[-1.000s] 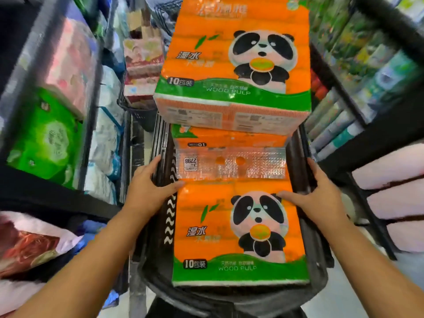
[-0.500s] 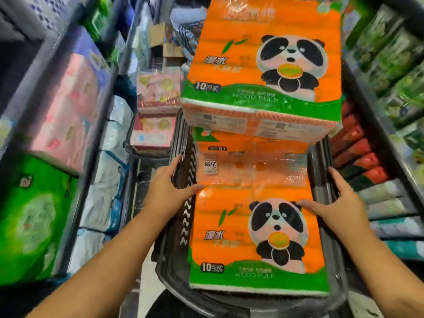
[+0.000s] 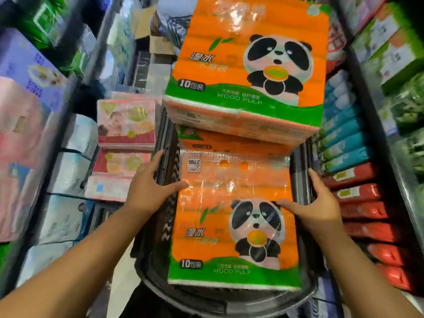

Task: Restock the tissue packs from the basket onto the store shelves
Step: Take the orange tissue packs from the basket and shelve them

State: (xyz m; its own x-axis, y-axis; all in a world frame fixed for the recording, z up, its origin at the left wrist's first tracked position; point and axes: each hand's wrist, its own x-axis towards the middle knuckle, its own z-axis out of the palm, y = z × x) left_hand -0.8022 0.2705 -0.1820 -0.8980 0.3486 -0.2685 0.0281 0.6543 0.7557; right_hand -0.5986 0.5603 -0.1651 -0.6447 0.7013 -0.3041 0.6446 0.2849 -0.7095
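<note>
While both hands lay spread against the near tissue pack (image 3: 229,237), we logged the basket (image 3: 229,297) and its load.
Item one: near tissue pack, orange and green with a panda print, lying flat in the dark basket at its front, with a price sticker (image 3: 193,165) on the clear handle flap. Left hand (image 3: 146,191): fingers straight over the basket's left rim, thumb stretched onto the pack's top edge. Right hand (image 3: 319,207): fingers straight along the pack's right side by the rim, thumb laid on the panda's face. Neither hand curled round anything that we could see. Item two: top tissue pack (image 3: 241,65), same print, stacked at the basket's far end on another orange pack (image 3: 229,143). Also noted: pink packs (image 3: 126,122) to the left; teal packs (image 3: 344,138) and red packs (image 3: 362,193) on the right shelf.
</note>
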